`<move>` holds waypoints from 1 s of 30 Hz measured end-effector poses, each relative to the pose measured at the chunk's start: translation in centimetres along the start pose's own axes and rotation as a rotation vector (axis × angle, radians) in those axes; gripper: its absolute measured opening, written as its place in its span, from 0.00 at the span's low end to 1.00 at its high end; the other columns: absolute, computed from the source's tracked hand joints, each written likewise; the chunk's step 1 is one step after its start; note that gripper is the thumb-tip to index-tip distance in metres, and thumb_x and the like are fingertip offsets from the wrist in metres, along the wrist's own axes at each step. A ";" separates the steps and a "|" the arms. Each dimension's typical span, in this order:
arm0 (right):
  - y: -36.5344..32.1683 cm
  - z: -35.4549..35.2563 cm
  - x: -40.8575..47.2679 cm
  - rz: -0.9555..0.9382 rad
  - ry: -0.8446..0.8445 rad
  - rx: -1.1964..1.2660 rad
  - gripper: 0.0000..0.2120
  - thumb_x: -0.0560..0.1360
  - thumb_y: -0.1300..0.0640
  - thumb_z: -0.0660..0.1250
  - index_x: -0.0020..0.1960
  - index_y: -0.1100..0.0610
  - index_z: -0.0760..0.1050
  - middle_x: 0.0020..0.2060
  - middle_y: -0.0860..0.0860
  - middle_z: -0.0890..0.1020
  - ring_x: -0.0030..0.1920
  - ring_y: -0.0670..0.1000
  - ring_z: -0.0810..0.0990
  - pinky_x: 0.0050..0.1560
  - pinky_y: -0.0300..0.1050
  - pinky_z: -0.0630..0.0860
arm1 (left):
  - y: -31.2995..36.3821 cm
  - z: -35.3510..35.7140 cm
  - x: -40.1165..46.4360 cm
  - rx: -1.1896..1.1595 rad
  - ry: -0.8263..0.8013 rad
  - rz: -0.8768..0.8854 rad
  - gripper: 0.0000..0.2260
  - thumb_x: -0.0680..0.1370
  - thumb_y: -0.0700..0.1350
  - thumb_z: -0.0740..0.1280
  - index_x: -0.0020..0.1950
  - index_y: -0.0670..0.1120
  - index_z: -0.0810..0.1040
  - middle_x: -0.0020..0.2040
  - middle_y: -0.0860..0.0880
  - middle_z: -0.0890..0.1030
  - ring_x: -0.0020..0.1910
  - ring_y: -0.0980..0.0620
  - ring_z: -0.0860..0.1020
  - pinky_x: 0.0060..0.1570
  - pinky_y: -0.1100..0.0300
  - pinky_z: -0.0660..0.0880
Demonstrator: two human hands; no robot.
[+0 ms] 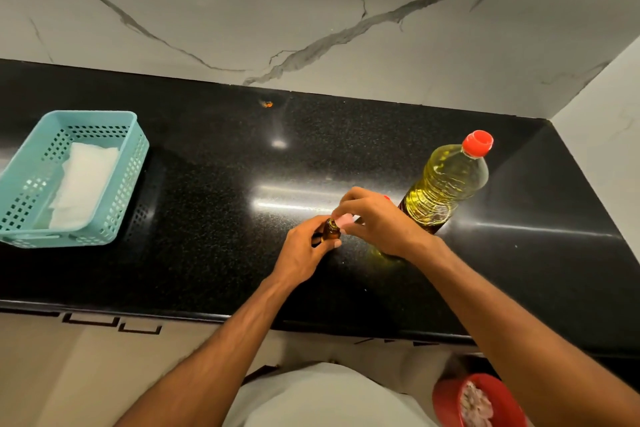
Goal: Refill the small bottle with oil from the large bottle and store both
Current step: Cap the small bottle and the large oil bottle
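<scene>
Our left hand (301, 255) grips the small bottle (330, 231) in curled fingers; our right hand (375, 218) pinches its pink cap (345, 219) just beside the neck.

A speckled black counter (214, 184) is gleaming under a white wall (207, 10) veined grey. The large bottle (446, 184) is showing yellow oil under a red cap (478, 143); the small bottle (330, 231) is looking amber. A perforated turquoise basket (117, 191) is holding white cloth (83, 184).

The left hand (304, 250) hides most of the small bottle (330, 231) (only its neck shows), and the right hand (377, 218) covers the large bottle's (446, 180) base.
</scene>
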State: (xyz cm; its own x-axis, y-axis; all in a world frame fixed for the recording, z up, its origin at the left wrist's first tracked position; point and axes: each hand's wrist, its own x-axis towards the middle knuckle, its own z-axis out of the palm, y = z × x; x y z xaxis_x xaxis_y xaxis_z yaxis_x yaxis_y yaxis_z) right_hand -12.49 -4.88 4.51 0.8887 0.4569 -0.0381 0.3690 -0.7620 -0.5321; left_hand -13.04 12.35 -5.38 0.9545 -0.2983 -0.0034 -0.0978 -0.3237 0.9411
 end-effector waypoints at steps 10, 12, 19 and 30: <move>-1.4 -0.4 2.4 -0.118 -0.169 -0.318 0.12 0.75 0.57 0.70 0.59 0.54 0.77 0.55 0.51 0.79 0.53 0.50 0.77 0.44 0.39 0.69 | -0.3 0.0 0.1 0.033 0.003 0.013 0.14 0.73 0.46 0.73 0.55 0.59 0.77 0.46 0.58 0.82 0.49 0.63 0.79 0.50 0.73 0.74; -1.6 -0.5 2.7 -0.093 -0.186 -0.368 0.12 0.76 0.55 0.69 0.58 0.56 0.77 0.52 0.52 0.79 0.49 0.51 0.77 0.41 0.39 0.68 | -0.3 -0.1 0.1 0.054 -0.003 0.018 0.12 0.73 0.46 0.73 0.53 0.58 0.77 0.46 0.58 0.82 0.48 0.63 0.79 0.49 0.72 0.75; -2.1 0.2 2.6 0.023 -0.149 -0.478 0.27 0.74 0.36 0.64 0.58 0.58 0.72 0.46 0.54 0.81 0.41 0.54 0.79 0.32 0.44 0.72 | -0.2 -0.2 0.1 0.081 0.006 0.058 0.11 0.73 0.46 0.72 0.54 0.54 0.79 0.43 0.60 0.82 0.44 0.64 0.79 0.43 0.73 0.72; -2.0 -0.5 1.1 0.103 -0.070 -0.547 0.29 0.71 0.29 0.61 0.51 0.55 0.72 0.40 0.50 0.78 0.36 0.51 0.76 0.33 0.46 0.73 | -0.3 -0.1 0.1 0.065 0.010 0.058 0.15 0.73 0.46 0.72 0.59 0.53 0.78 0.48 0.59 0.82 0.47 0.65 0.79 0.47 0.74 0.72</move>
State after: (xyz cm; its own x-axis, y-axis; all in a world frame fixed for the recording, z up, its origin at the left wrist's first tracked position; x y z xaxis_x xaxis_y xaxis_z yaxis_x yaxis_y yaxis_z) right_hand -12.13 -3.09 6.00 0.9142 0.3831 -0.1325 0.3856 -0.9226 -0.0072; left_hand -12.90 12.50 -5.69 0.9494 -0.3094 0.0538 -0.1706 -0.3642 0.9156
